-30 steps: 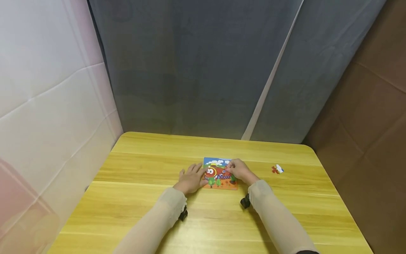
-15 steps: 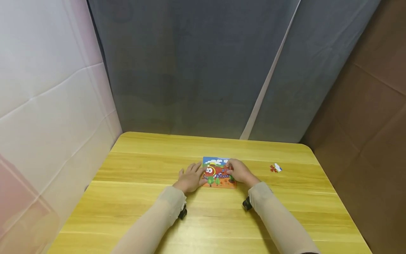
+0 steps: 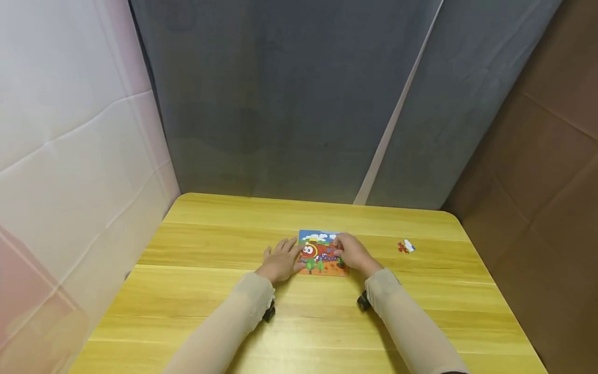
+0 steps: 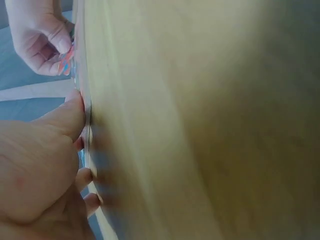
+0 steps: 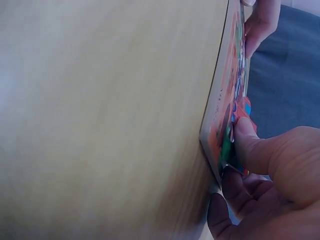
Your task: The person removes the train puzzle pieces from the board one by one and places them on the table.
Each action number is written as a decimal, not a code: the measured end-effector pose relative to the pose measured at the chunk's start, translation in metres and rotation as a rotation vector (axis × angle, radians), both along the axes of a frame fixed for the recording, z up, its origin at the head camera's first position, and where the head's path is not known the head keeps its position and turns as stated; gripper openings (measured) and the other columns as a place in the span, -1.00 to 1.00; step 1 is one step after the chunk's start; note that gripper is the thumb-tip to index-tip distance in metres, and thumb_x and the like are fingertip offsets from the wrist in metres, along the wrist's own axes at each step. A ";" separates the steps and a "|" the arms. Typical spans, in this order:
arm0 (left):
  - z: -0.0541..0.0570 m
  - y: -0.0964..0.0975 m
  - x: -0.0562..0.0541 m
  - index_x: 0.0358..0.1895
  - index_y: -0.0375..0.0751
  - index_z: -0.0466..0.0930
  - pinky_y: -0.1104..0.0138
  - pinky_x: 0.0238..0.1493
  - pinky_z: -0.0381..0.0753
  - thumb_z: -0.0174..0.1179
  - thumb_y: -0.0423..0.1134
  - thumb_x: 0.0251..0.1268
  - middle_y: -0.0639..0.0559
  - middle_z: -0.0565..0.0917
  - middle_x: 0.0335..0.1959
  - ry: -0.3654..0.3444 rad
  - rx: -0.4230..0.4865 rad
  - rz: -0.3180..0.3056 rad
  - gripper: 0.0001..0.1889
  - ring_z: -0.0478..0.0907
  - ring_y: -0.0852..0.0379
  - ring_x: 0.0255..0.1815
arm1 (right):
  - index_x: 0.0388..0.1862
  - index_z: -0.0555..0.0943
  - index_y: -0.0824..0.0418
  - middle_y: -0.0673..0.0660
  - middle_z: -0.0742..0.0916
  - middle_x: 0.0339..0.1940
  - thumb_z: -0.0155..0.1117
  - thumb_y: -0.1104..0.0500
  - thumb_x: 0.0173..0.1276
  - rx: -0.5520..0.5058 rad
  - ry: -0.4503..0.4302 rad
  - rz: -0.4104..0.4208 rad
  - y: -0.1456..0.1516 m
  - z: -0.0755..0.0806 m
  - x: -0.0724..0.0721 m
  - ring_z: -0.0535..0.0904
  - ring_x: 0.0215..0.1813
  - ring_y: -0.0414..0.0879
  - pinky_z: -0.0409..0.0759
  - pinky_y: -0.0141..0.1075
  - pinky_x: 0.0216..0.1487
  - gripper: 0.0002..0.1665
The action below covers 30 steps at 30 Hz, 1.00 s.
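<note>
A colourful jigsaw puzzle board (image 3: 322, 267) with a red big-eyed cartoon figure lies flat at the middle of the table. My left hand (image 3: 280, 261) rests on its left edge, fingers spread and the thumb along the near-left part. Over the right side of the board, my right hand (image 3: 353, 253) pinches a red puzzle piece with some blue (image 5: 246, 107) between thumb and fingers. In the right wrist view that piece stands tilted, close over the picture. The left wrist view shows the same puzzle piece (image 4: 65, 62) at the right fingertips. The right fingers hide part of the board.
A few loose puzzle pieces (image 3: 406, 246), red and white-blue, lie on the wooden table (image 3: 308, 327) to the right of the board. A grey curtain (image 3: 289, 104) hangs behind the table, with a pale cloth at left and a brown one at right.
The right hand has shifted slightly at the board's right side, still pinching the puzzle piece, which now shows less from above. The left hand stays in place.
</note>
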<state>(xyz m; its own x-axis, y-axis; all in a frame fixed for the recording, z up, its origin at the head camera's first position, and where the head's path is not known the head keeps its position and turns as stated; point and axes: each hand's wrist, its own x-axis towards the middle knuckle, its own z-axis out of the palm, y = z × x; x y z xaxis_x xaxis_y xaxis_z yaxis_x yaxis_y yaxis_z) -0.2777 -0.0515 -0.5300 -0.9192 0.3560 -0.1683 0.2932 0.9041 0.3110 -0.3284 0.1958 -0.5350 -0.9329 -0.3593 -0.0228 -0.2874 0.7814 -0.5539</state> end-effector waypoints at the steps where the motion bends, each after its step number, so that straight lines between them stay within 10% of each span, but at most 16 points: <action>1: 0.000 0.001 0.000 0.62 0.08 0.13 -0.36 0.44 0.00 -0.01 0.21 0.55 -0.04 0.02 0.66 0.009 -0.007 -0.001 -0.31 -0.05 -0.17 0.64 | -0.10 0.60 0.24 0.08 0.60 -0.25 0.34 0.28 0.42 -0.002 0.000 -0.002 0.001 0.000 0.000 0.49 -0.23 -0.07 0.56 -0.14 -0.14 -0.87; 11: 0.012 0.019 0.007 0.42 -0.02 0.46 -0.19 0.26 0.43 0.14 0.16 0.48 -0.07 0.41 0.46 0.263 -0.163 -0.029 -0.43 0.37 -0.09 0.43 | -0.01 0.65 0.22 0.10 0.64 -0.19 0.34 0.27 0.42 -0.046 -0.014 0.027 0.003 -0.002 0.001 0.54 -0.16 -0.05 0.59 -0.11 -0.10 -0.81; 15: 0.017 0.038 0.020 0.41 0.05 0.47 -0.16 0.20 0.46 0.18 0.12 0.46 -0.04 0.43 0.44 0.380 -0.158 -0.156 -0.46 0.41 -0.06 0.39 | 0.00 0.66 0.20 0.06 0.64 -0.20 0.34 0.28 0.42 -0.053 -0.024 0.020 0.005 -0.003 -0.001 0.53 -0.19 -0.08 0.58 -0.15 -0.13 -0.80; 19: 0.015 0.049 0.028 0.57 0.26 0.23 -0.19 0.24 0.43 0.11 0.22 0.47 0.01 0.27 0.56 0.341 -0.213 -0.271 -0.34 0.33 -0.08 0.46 | 0.01 0.67 0.23 0.10 0.68 -0.18 0.35 0.29 0.41 -0.065 -0.013 0.036 0.004 0.000 -0.005 0.57 -0.16 -0.03 0.60 -0.10 -0.10 -0.79; 30: -0.001 0.052 0.037 0.60 0.47 0.07 -0.25 0.24 0.42 -0.12 0.46 0.38 0.07 0.13 0.63 0.220 -0.297 -0.236 -0.26 0.13 -0.14 0.57 | -0.01 0.70 0.27 0.17 0.72 -0.12 0.32 0.28 0.44 -0.048 0.001 0.017 0.000 0.000 -0.006 0.63 -0.05 0.05 0.62 -0.01 0.04 -0.81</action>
<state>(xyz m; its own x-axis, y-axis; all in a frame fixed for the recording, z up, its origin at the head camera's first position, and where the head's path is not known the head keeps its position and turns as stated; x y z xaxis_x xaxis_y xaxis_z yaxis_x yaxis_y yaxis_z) -0.2408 0.0006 -0.5311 -0.8437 0.5266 -0.1042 0.5329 0.8449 -0.0456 -0.3347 0.1961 -0.5348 -0.9269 -0.3754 -0.0040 -0.3008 0.7492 -0.5901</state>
